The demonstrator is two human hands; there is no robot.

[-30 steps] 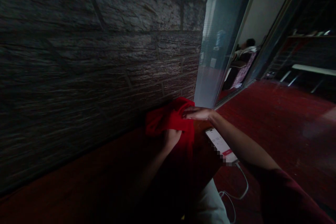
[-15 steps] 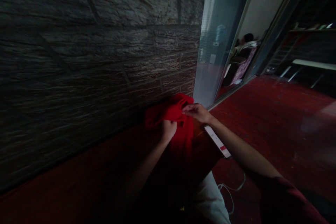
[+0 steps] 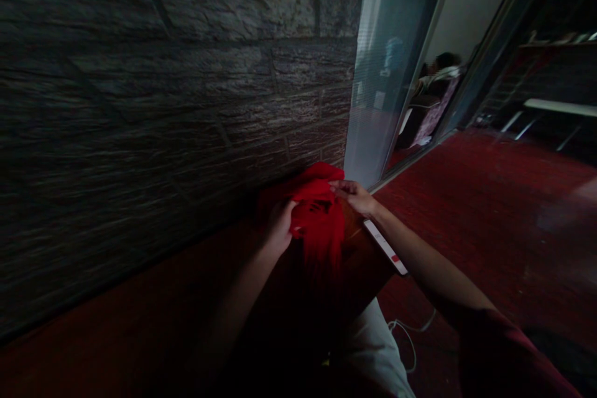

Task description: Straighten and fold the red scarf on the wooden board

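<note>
A bright red cloth [image 3: 317, 189], bunched and partly folded, lies on a dark wooden surface against the wall. It has a hanging part with strands like a fringe, which fades into shadow. At the cloth's left side my left hand [image 3: 282, 227] grips its edge, thumb on top and fingers partly hidden underneath. My right hand [image 3: 354, 194] pinches the cloth's right edge between thumb and fingertips. Just below my right wrist lies a phone [image 3: 385, 247] with a lit white screen and a red patch.
A rough stone-block wall [image 3: 209, 81] rises along the left. Beyond the cloth stands a glass panel [image 3: 373, 106], with a person [image 3: 441, 71] in the doorway behind. A white cable [image 3: 413, 339] hangs beside my leg [image 3: 377, 348]. Across the red floor [image 3: 504, 199] stands a white bench [image 3: 559, 106].
My left hand has moved slightly left and its thumb now shows on the cloth's edge. The cloth's front part has opened out, showing strands below. My right hand has shifted slightly.
</note>
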